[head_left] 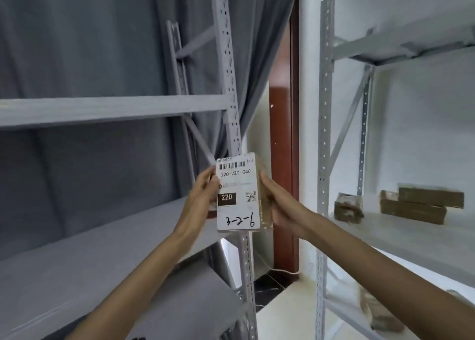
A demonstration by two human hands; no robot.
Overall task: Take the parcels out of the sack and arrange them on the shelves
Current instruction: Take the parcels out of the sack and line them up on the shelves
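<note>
bright daylight washes out the white wall (424, 139) on my right; edges bend and blur; left stays dimmer.

1. We see a parcel (237, 193) held upright between the two hands, the left hand (205, 188) on its left edge and the right hand (276, 203) on its right edge.
2. Just behind the parcel stands a shelf upright (232, 103).
3. Left of the hands runs the left shelving (102, 226), one board above the hands and one below them.
4. Behind that shelving hangs a curtain (90, 43).
5. Right of the hands stands the right shelving (411, 234); on its board lie a small parcel (348, 208) and, further right, stacked boxes (421, 204).
6. Between the two shelvings, behind the hands, is a door frame (284, 159).
</note>
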